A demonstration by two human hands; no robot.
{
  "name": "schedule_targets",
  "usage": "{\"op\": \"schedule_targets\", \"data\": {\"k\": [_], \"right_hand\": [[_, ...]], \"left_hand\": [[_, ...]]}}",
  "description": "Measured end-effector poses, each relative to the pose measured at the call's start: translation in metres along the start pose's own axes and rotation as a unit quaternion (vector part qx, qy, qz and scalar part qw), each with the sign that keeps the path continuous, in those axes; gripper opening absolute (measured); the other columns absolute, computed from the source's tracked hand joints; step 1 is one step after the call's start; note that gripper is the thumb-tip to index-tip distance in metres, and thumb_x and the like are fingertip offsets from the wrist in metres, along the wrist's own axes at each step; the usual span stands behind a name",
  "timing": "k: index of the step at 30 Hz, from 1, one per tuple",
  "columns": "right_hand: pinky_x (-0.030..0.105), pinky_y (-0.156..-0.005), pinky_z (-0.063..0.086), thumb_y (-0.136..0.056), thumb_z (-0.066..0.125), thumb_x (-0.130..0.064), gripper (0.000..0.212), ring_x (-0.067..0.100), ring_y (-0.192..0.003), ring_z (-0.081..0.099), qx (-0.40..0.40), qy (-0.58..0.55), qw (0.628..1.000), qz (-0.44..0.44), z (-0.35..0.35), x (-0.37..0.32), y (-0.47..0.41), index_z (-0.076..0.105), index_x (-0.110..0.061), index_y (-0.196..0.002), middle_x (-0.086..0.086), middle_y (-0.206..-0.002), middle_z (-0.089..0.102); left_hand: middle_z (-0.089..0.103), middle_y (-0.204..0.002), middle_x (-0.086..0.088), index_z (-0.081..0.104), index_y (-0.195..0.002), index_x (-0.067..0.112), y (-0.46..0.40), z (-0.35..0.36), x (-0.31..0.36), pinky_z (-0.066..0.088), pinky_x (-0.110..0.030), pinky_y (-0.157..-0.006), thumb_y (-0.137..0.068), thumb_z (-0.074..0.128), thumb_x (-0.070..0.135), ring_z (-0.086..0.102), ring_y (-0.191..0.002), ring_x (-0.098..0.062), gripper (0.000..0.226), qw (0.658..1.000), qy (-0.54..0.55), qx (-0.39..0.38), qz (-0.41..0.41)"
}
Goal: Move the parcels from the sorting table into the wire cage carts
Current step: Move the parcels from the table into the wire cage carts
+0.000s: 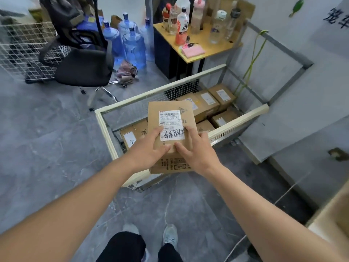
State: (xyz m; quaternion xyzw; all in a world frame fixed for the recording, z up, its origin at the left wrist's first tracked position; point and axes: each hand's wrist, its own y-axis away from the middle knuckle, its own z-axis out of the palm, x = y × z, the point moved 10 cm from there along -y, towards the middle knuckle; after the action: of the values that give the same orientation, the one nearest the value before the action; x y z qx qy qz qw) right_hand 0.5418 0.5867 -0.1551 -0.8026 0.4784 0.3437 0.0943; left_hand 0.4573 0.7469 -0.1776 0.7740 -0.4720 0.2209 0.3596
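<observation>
I hold a brown cardboard parcel (170,118) with a white shipping label over the near rim of a wire cage cart (105,127). My left hand (149,148) grips its near left side, thumb on top beside the label. My right hand (196,148) grips the near right side, fingers lying across the top. Inside the cart lie several brown labelled parcels (207,100), packed along the far and right sides, with one more parcel (132,136) at the left under the held one.
A black office chair (83,67) stands left of the cart. Behind it are blue water jugs (134,48) and a second wire cage (22,52). A small yellow table (196,53) with bottles sits beyond the cart. A wall runs along the right.
</observation>
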Motion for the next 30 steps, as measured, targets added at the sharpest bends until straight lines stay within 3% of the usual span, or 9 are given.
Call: {"op": "schedule_targets", "data": {"k": [8,14,17,19,22,24,25,28,30], "right_hand": [[0.041,-0.086,0.058,-0.097,0.060,-0.056,0.062,0.018,-0.092,0.058,-0.027,-0.013,1.000,0.009,0.061,-0.016,-0.113,0.028,-0.048,-0.150,0.003,-0.118,0.043],[0.019,-0.071,0.047,-0.098,0.058,-0.057,0.063,0.001,-0.089,0.049,-0.037,-0.028,0.998,0.033,0.114,-0.027,-0.182,0.028,-0.047,-0.152,0.003,-0.123,0.043],[0.038,-0.084,0.060,-0.097,0.058,-0.057,0.063,0.010,-0.099,0.055,-0.046,-0.062,0.995,0.058,0.141,-0.024,-0.210,0.027,-0.051,-0.151,0.001,-0.128,0.040],[0.041,-0.089,0.060,-0.097,0.059,-0.055,0.064,0.015,-0.104,0.057,-0.049,-0.069,0.994,0.075,0.156,-0.017,-0.229,0.026,-0.051,-0.152,0.001,-0.133,0.039],[0.026,-0.085,0.054,-0.098,0.060,-0.053,0.066,0.010,-0.106,0.054,-0.053,-0.065,0.993,0.081,0.173,-0.003,-0.258,0.027,-0.047,-0.155,0.001,-0.137,0.040],[0.008,-0.073,0.043,-0.098,0.062,-0.050,0.066,0.000,-0.100,0.049,-0.067,-0.057,0.993,0.082,0.187,0.014,-0.279,0.029,-0.045,-0.155,-0.001,-0.135,0.040],[0.006,-0.069,0.042,-0.098,0.062,-0.049,0.066,-0.003,-0.098,0.047,-0.076,-0.058,0.992,0.084,0.195,0.023,-0.290,0.030,-0.045,-0.155,-0.002,-0.134,0.040],[0.024,-0.085,0.054,-0.096,0.065,-0.050,0.069,0.006,-0.108,0.052,-0.106,-0.080,0.987,0.096,0.225,0.057,-0.321,0.031,-0.045,-0.156,0.001,-0.140,0.041],[0.027,-0.090,0.050,-0.096,0.066,-0.049,0.071,0.012,-0.115,0.051,-0.127,-0.089,0.982,0.106,0.246,0.080,-0.342,0.031,-0.043,-0.158,0.002,-0.144,0.042]], "left_hand": [[0.047,-0.146,-0.001,0.020,-0.154,0.054,-0.104,-0.038,-0.079,0.053,-0.042,-0.100,-0.088,0.057,0.069,0.058,-0.117,-0.022,0.077,0.998,0.034,-0.024,-0.040],[0.044,-0.154,-0.004,0.022,-0.157,0.050,-0.178,-0.068,-0.135,0.045,-0.044,-0.111,-0.099,0.058,0.050,0.052,-0.129,-0.023,0.069,0.996,0.047,-0.059,-0.050],[0.043,-0.158,-0.002,0.023,-0.160,0.042,-0.214,-0.076,-0.155,0.044,-0.044,-0.112,-0.102,0.057,0.041,0.049,-0.134,-0.023,0.067,0.996,0.046,-0.068,-0.041],[0.042,-0.159,-0.002,0.023,-0.160,0.041,-0.234,-0.076,-0.169,0.043,-0.043,-0.112,-0.103,0.057,0.039,0.049,-0.135,-0.024,0.067,0.995,0.045,-0.072,-0.050],[0.043,-0.157,-0.004,0.021,-0.158,0.049,-0.264,-0.065,-0.194,0.045,-0.046,-0.111,-0.100,0.058,0.044,0.051,-0.133,-0.025,0.069,0.992,0.055,-0.077,-0.082],[0.043,-0.157,-0.004,0.021,-0.157,0.049,-0.283,-0.051,-0.208,0.043,-0.047,-0.114,-0.095,0.058,0.049,0.049,-0.136,-0.025,0.073,0.990,0.068,-0.079,-0.098],[0.043,-0.158,-0.004,0.022,-0.158,0.046,-0.294,-0.042,-0.216,0.041,-0.045,-0.115,-0.095,0.059,0.048,0.048,-0.137,-0.025,0.073,0.989,0.072,-0.078,-0.107],[0.042,-0.160,0.000,0.024,-0.161,0.040,-0.327,-0.015,-0.244,0.038,-0.027,-0.108,-0.101,0.062,0.035,0.048,-0.139,-0.023,0.072,0.986,0.068,-0.064,-0.136],[0.042,-0.160,0.000,0.024,-0.160,0.044,-0.348,0.002,-0.263,0.038,-0.025,-0.104,-0.100,0.064,0.032,0.050,-0.136,-0.021,0.073,0.984,0.067,-0.049,-0.159]]}}
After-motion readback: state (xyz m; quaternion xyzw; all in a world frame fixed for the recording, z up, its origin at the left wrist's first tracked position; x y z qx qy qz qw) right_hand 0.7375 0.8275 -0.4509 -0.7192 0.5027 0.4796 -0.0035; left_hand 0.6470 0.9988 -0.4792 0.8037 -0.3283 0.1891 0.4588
